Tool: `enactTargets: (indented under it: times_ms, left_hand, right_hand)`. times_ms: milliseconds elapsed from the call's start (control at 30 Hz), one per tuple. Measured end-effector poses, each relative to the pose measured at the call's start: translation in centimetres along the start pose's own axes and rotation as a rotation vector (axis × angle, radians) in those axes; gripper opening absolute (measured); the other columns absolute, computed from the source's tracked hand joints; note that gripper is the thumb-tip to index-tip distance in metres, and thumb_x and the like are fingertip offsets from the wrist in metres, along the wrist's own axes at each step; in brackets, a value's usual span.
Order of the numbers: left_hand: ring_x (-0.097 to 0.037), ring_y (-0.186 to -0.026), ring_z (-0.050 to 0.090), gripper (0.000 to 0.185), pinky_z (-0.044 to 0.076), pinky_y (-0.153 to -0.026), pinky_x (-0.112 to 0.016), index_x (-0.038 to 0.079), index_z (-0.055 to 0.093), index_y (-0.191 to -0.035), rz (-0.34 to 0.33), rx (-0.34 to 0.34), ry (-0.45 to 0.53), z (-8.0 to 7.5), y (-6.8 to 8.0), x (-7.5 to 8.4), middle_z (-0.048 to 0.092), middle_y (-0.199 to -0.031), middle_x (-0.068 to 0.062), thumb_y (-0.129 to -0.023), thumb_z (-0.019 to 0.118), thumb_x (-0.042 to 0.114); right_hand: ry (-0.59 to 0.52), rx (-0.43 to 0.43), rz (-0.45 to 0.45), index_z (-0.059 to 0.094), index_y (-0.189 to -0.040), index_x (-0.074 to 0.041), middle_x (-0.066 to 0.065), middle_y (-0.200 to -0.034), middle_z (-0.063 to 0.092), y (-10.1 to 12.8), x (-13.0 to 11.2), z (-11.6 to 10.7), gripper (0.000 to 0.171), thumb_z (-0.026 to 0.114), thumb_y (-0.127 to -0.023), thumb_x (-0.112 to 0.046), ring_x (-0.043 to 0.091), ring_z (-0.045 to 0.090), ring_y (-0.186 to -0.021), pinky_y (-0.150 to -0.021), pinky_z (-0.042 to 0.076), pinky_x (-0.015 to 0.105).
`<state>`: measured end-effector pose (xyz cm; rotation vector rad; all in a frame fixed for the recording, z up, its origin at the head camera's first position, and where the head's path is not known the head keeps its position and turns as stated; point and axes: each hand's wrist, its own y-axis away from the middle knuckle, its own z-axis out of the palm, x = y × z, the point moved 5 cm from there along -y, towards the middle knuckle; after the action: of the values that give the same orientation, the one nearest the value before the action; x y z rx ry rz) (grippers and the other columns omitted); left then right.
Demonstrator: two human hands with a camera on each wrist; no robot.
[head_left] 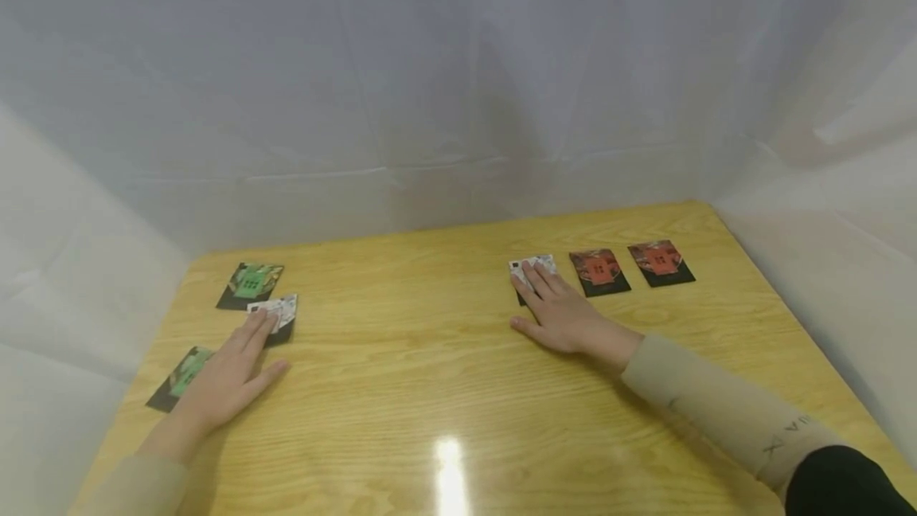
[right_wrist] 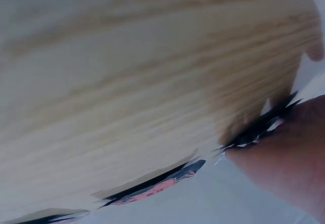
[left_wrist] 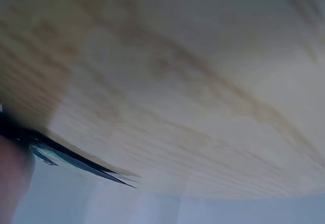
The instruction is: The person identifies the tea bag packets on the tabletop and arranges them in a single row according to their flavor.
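My left hand (head_left: 224,379) lies with straight fingers on a small flat packet, white-patterned on top and black at the bottom (head_left: 285,310). Just behind this packet is a green-and-black one (head_left: 251,285); a second green-and-black packet (head_left: 188,371) is partly covered by the hand. To the right, the extended fingers of my right hand (head_left: 562,318) rest over another white-patterned packet (head_left: 547,263), hiding most of it. Beyond that hand lie two red-and-black packets, one nearer (head_left: 600,272) and one farther right (head_left: 661,263). In the right wrist view, the hand (right_wrist: 289,158) presses down on dark packet edges.
All packets lie on a yellow wood-grain table (head_left: 401,357), whose back edge meets a pale hanging sheet (head_left: 430,102). More sheeting hangs at both sides. A bright light reflection shows near the front.
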<state>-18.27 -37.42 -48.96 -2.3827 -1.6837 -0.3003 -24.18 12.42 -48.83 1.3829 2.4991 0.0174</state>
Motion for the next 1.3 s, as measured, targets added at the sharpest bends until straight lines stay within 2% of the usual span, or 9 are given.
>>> enactTargets:
  times_ms: [367, 733, 967, 1067, 1300]
  left_hand:
    - [-0.055, -0.158, 0.023, 0.08, 0.028, -0.122, -0.074, -0.003, 0.023, -0.167, 0.005, -0.008, -0.004, -0.3, 0.0, 0.1, 0.019, -0.173, -0.031, -0.109, 0.055, 0.042]
    - [-0.058, -0.155, 0.027, 0.084, 0.032, -0.119, -0.075, -0.005, 0.024, -0.166, 0.008, -0.042, -0.024, -0.8, 0.0, 0.5, 0.02, -0.173, -0.031, -0.107, 0.057, 0.045]
    - [-0.057, -0.154, 0.03, 0.089, 0.034, -0.121, -0.072, -0.006, 0.026, -0.165, 0.012, -0.07, -0.087, -1.0, -0.1, 0.7, 0.022, -0.172, -0.032, -0.105, 0.059, 0.05]
    - [-0.059, -0.153, 0.03, 0.09, 0.034, -0.121, -0.073, -0.007, 0.026, -0.165, 0.017, -0.072, -0.085, -0.8, -0.3, 0.8, 0.022, -0.171, -0.033, -0.104, 0.061, 0.05]
    - [-0.059, -0.152, 0.033, 0.093, 0.035, -0.122, -0.069, -0.008, 0.027, -0.164, 0.036, -0.063, -0.122, -0.5, -1.0, 1.9, 0.025, -0.17, -0.035, -0.103, 0.062, 0.054]
  right_hand:
    - [0.017, -0.023, 0.069, 0.009, -0.171, -0.008, 0.02, -0.179, -0.004, -0.3, -0.3, 0.3, 0.082, 0.041, -0.112, -0.055, 0.042, -0.001, -0.167, -0.137, 0.009, 0.06]
    - [0.018, -0.028, 0.055, 0.01, -0.171, -0.007, 0.021, -0.179, -0.002, -0.2, -0.4, 0.1, 0.081, 0.041, -0.112, -0.054, 0.042, 0.001, -0.167, -0.137, 0.01, 0.058]
    - [-0.001, -0.027, 0.043, 0.012, -0.171, -0.004, 0.024, -0.179, 0.001, -0.1, -0.6, -0.3, 0.081, 0.045, -0.112, -0.05, 0.045, 0.002, -0.166, -0.136, 0.01, 0.061]
    - [0.01, -0.033, 0.045, 0.011, -0.171, -0.005, 0.023, -0.179, -0.001, 0.0, -0.7, -0.3, 0.082, 0.044, -0.112, -0.052, 0.044, 0.001, -0.166, -0.136, 0.009, 0.061]
    - [0.024, -0.039, 0.055, 0.009, -0.171, -0.006, 0.022, -0.179, -0.003, -0.1, -0.7, -0.2, 0.083, 0.043, -0.112, -0.053, 0.043, -0.001, -0.167, -0.137, 0.008, 0.06]
